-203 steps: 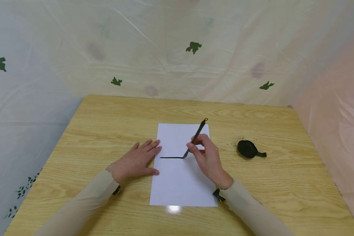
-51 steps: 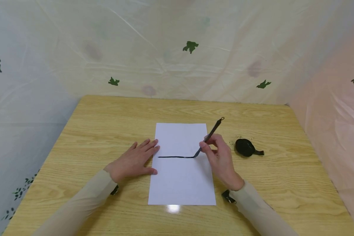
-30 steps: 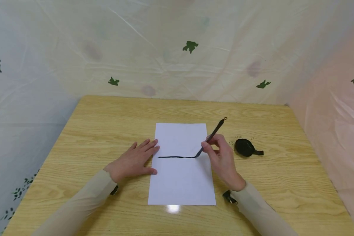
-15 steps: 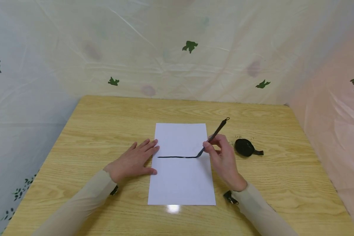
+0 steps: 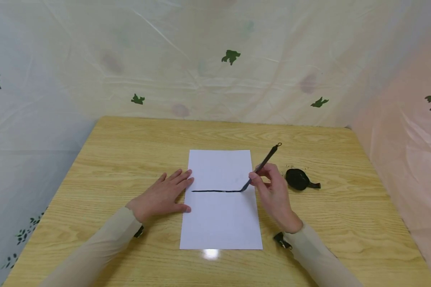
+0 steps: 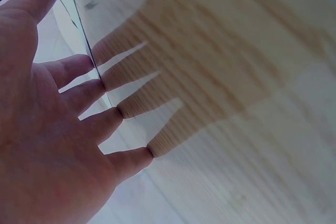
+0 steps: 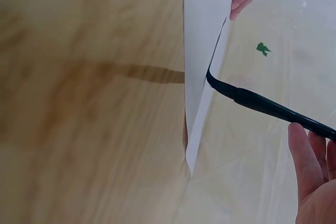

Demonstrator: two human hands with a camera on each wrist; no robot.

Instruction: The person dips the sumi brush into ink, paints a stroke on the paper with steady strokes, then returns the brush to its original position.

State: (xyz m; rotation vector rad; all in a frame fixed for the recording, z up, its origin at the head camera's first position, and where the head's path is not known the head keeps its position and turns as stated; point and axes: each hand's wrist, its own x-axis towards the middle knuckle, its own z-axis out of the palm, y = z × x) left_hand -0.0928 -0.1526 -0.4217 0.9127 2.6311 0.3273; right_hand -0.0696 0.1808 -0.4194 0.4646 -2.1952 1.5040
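A white sheet of paper (image 5: 219, 227) lies upright in the middle of the table, crossed by a thin black ink line (image 5: 215, 191). My left hand (image 5: 165, 196), fingers spread, rests across the paper's left edge; its fingertips touch the surface in the left wrist view. In my right hand (image 5: 274, 195) a black ink brush (image 5: 267, 159) is pinched between thumb and fingers, handle leaning up to the right. The brush's bent tip (image 7: 214, 81) touches the paper at the line's right end. Right of that hand sits a small black ink dish (image 5: 297, 179) with a short handle.
The wood-grain table (image 5: 129, 143) is bordered by pale curtains (image 5: 186, 71) with green bird shapes behind and at both sides. Small dark specks lie just beyond the ink dish. A bright light reflection (image 5: 211, 254) shows below the paper.
The right hand has slid rightward with the brush, slowly of late, and the black line has grown longer toward the paper's right edge. The left hand stays in place.
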